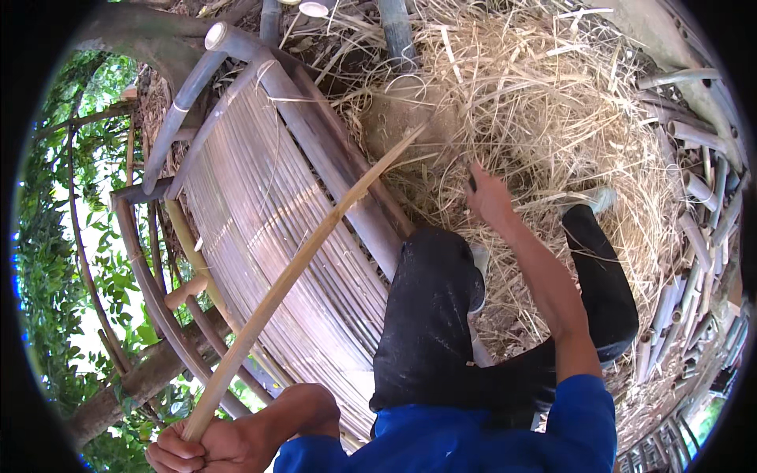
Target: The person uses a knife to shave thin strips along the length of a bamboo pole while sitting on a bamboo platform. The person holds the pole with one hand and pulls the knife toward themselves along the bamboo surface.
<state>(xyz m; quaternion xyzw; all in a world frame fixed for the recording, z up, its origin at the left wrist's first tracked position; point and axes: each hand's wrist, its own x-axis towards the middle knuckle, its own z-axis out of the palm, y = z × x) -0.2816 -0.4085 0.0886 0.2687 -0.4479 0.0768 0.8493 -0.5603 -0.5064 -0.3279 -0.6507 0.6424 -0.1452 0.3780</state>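
My left hand [206,448], at the lower left, is closed round the near end of a long, pale bamboo strip [306,256]. The strip slants up and away to the right, its far tip over the shavings beyond my knee. My right hand [490,199] is curled round a dark-handled tool [472,179] right of the strip's far end. The tool's working end is hard to make out against the shavings, so I cannot tell whether it touches the strip.
Beneath the strip stands a bamboo slatted bench [260,189] with a thick pole frame. Pale shavings [544,102] cover the ground ahead and to the right. Cut bamboo lengths [694,284] are piled along the right. My dark-trousered legs [430,315] are bent below. Leaves [95,276] fill the left.
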